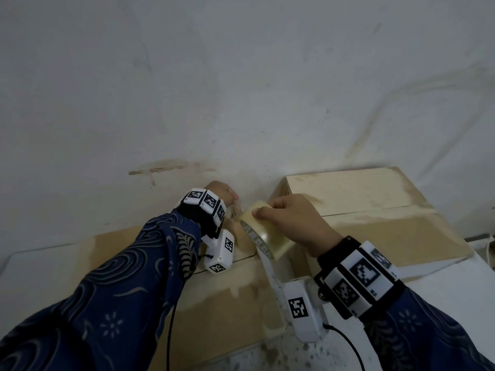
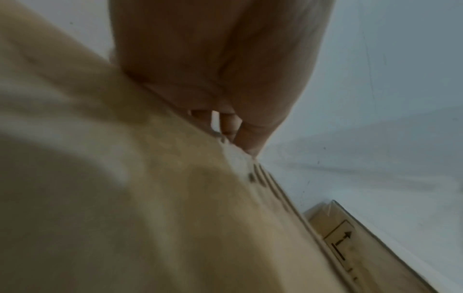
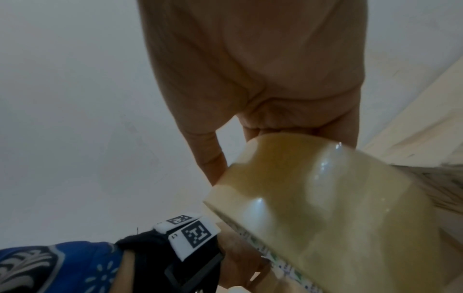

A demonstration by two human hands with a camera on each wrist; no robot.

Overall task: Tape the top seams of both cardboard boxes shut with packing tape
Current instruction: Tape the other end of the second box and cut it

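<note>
Flat brown cardboard box (image 1: 227,303) near left; taller pale cardboard box (image 1: 375,210) right, farther; glossy packing-tape roll (image 1: 265,234) between, above them.

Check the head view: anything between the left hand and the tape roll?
A short strip of clear tape spans from the left hand to the tape roll held by the right hand, above the left box; head view only.

A narrow gap (image 1: 290,261) between the left box (image 1: 230,298) and right box (image 1: 375,210) is blocked by the tape roll (image 1: 263,232).
</note>
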